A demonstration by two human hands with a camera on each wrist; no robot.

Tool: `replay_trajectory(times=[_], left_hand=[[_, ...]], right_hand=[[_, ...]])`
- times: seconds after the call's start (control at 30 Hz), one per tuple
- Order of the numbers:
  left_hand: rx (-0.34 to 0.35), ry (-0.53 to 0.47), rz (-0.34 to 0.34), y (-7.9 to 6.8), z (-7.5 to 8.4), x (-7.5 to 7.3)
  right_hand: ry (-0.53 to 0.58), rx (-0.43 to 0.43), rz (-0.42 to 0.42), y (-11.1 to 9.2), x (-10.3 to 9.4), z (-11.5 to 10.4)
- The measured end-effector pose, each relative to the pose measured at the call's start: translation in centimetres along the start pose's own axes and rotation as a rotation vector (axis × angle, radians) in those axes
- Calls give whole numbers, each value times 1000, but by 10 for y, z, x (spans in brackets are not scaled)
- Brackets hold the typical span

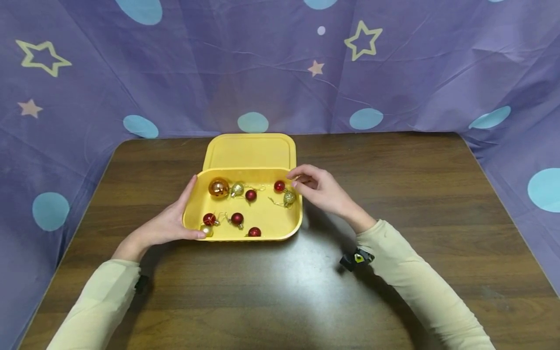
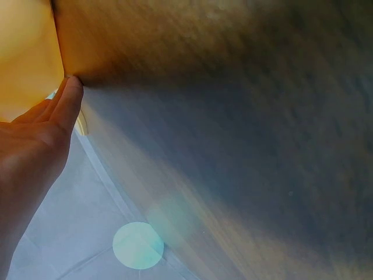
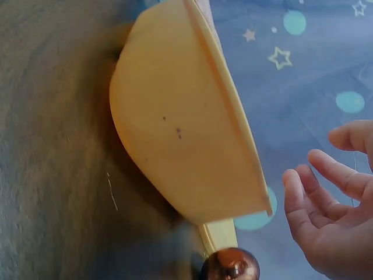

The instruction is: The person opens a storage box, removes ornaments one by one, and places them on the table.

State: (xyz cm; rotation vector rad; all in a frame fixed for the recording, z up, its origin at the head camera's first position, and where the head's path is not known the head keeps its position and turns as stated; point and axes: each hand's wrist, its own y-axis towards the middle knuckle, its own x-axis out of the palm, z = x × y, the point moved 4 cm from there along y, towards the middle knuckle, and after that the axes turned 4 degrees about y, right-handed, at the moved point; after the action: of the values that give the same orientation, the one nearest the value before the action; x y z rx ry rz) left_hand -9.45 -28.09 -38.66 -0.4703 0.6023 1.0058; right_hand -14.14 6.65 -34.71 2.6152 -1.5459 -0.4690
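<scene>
A yellow rectangular box (image 1: 262,216) stands on the table with several small Christmas baubles inside. A large shiny gold bauble (image 1: 218,187) lies at its back left; red ones such as this bauble (image 1: 237,218) and glittery gold ones are scattered about. My left hand (image 1: 168,221) grips the box's left end, thumb at the front corner and fingers along the outer wall. Over the back right corner hovers my right hand (image 1: 321,189), near a red bauble (image 1: 279,185) and a gold glitter bauble (image 1: 289,198). Its fingers are loosely bent, with thumb and fingertips apart in the right wrist view.
Behind the box lies its yellow lid (image 1: 251,150). A copper-coloured ball (image 3: 230,265) shows at the lower edge of the right wrist view. The brown wooden table (image 1: 393,170) meets a purple patterned curtain (image 1: 271,73) at the back and sides.
</scene>
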Motion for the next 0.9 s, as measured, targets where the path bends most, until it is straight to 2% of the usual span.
replay_trajectory(times=[0.2,0.33,0.7,0.9], left_hand=[[13,1,7,0,1,-1],[1,-1,2,-1,0,-1],[-6,-15,-2,0,2,0],[-1,-13,7,0,3,1]], right_hand=[[-55,-78,-71,2,16,-5],[-72,-98,-128,5,27,-4],[-314,-153,-410,9,65,-6],[-348,-95,-592,11,85,0]])
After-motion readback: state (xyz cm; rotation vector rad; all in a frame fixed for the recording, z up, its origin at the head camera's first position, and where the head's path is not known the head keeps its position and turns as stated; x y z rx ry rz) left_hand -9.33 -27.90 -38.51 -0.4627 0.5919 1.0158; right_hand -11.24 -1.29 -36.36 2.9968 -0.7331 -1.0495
